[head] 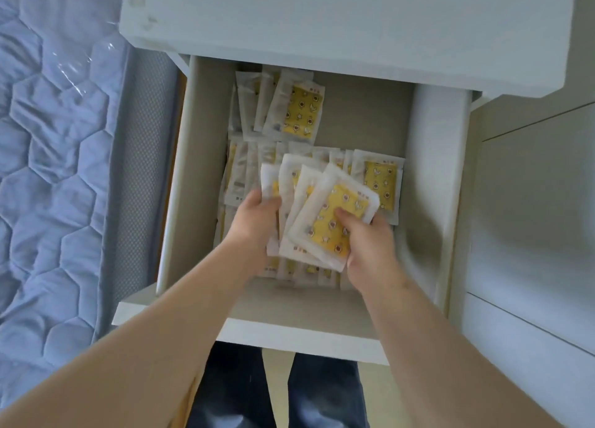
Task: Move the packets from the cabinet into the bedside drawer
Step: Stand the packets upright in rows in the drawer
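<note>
The bedside drawer (438,176) stands pulled open below me, white-walled with a beige floor. Several white packets with yellow patterned fronts lie in it, some in a back row (289,105) and some in a middle row (380,179). Over the drawer I hold a fanned bunch of packets (325,215) in both hands. My left hand (254,224) grips the bunch's left edge. My right hand (370,244) holds its right side, thumb pressed on the top packet's yellow face. More packets show under my hands near the drawer front.
The white top of the bedside table (322,18) overhangs the drawer's back. A blue quilted mattress (54,157) lies to the left. A pale cabinet panel (531,202) is on the right. My legs in dark trousers (277,392) stand below the drawer front.
</note>
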Demonstrator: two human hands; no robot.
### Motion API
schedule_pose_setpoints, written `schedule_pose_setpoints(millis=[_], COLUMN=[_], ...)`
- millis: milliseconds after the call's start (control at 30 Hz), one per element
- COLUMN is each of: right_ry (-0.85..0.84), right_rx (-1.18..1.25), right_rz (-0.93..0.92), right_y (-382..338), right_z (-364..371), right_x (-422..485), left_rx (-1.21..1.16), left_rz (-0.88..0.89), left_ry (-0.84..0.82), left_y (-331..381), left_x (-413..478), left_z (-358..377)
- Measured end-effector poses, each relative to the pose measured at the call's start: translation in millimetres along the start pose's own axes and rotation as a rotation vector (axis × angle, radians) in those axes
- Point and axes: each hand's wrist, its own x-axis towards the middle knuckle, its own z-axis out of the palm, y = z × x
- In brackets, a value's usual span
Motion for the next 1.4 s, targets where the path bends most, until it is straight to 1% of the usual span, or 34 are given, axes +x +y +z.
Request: schedule_pose_setpoints(millis=[167, 300, 367, 500, 600, 667, 733, 833, 900, 933, 1000, 1067, 1100, 1200, 1300, 1400], right_ry=[-0.031, -0.01, -0.014, -0.039, -0.034, -0.029, -0.02, -0.005, 0.017, 0.024, 0.037, 0.048, 0.05, 0.078, 0.092, 0.062], right_rx=[-0.015, -0.094, -0.097, -0.094, -0.13, -0.146, -0.187, -0.296, -0.428, -0.5, -0.646, -0.73, -0.741, -0.773, -0.795, -0.82], right_rz=[-0.065, -0.176, -0.218, -0.218, -0.193, -0.201, -0.221, -0.27, -0.326, -0.362, -0.43, -0.438, -0.421, -0.363, -0.377, -0.387], right_y=[-47, -91, -112, -123, -112, -106, -101, -96, -96, -98, -103, -109, -112, -114, -112, -112], right_z=[15, 31, 39, 44, 41, 39, 41, 45, 47, 47, 49, 53, 55, 54, 50, 48], right_x=[40, 79, 97, 133, 158, 169, 177, 187, 191, 193, 196, 199, 201, 205, 207, 207], left_rx=[0.092, 0.246, 0.304, 0.446, 0.651, 0.828, 1.009, 1.287, 1.458, 1.486, 1.484, 1.521, 1.551, 1.589, 1.599, 1.502], left_rz=[0.162, 0.315, 0.37, 0.439, 0.499, 0.587, 0.697, 0.825, 0.874, 0.877, 0.88, 0.883, 0.89, 0.921, 0.967, 0.871], left_ry=[-0.011, -0.014, 0.007, 0.076, 0.137, 0.175, 0.256, 0.383, 0.463, 0.449, 0.331, 0.242, 0.236, 0.295, 0.335, 0.429], left_y=[41, 89, 111, 116, 100, 93, 92, 92, 94, 96, 104, 109, 109, 96, 86, 93], left_x=[41, 70, 83, 124, 150, 161, 168, 176, 183, 185, 193, 202, 206, 207, 206, 201], left_z=[25, 54, 71, 88, 89, 87, 83, 72, 65, 63, 63, 63, 61, 52, 51, 61])
